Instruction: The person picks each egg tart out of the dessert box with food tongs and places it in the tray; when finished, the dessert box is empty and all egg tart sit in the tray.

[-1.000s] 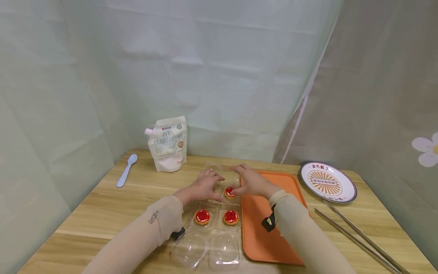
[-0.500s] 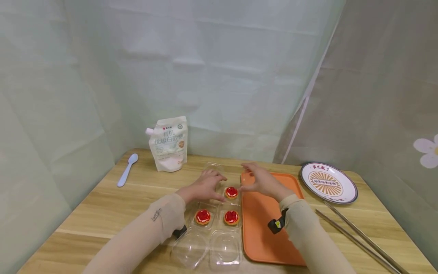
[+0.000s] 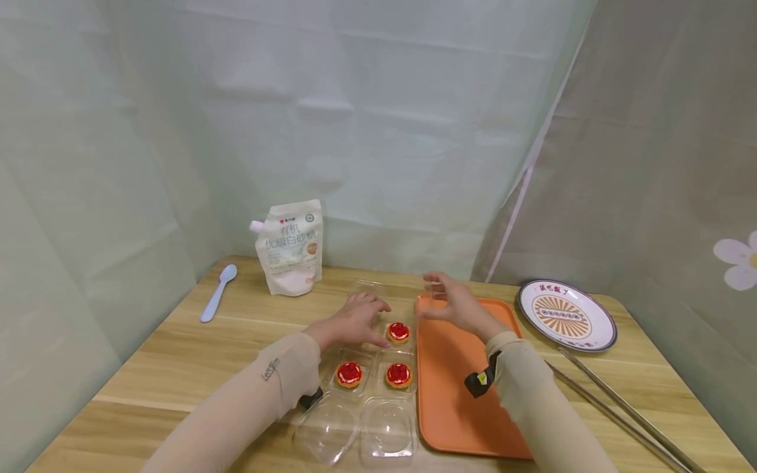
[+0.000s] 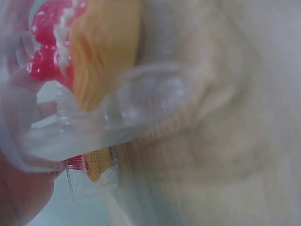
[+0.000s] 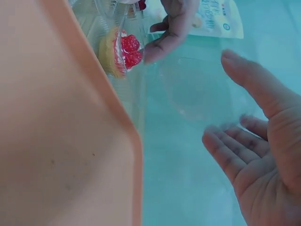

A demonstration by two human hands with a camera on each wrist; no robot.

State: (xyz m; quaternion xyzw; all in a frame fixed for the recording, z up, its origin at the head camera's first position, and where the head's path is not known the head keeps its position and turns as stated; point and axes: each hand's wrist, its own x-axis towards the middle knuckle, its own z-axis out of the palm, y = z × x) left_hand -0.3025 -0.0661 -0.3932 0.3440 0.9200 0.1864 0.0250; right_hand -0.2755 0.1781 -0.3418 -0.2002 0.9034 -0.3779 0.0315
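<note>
My left hand (image 3: 357,320) hovers close to the rear fruit tart (image 3: 399,332), its thumb and fingers apart around the left side of that tart's clear plastic box. Whether it touches the box is unclear. My right hand (image 3: 458,305) is raised over the orange tray's far left corner, thumb spread away from the fingers. In the right wrist view a faint clear lid (image 5: 195,89) stands between the two hands; contact with my right fingertips cannot be told. Nearer me, a left tart (image 3: 349,374) and a right tart (image 3: 399,375) sit in clear boxes.
Clear box halves (image 3: 387,427) lie toward the table's front. An orange tray (image 3: 458,407) is beside the boxes. Metal tongs (image 3: 621,401) and a patterned plate (image 3: 568,315) are at the right. A white pouch (image 3: 292,249) stands at the back; a pale blue spoon (image 3: 219,293) lies left.
My right hand has moved right, away from the rear tart to above the tray, uncovering the tart. My left hand has stayed nearly still.
</note>
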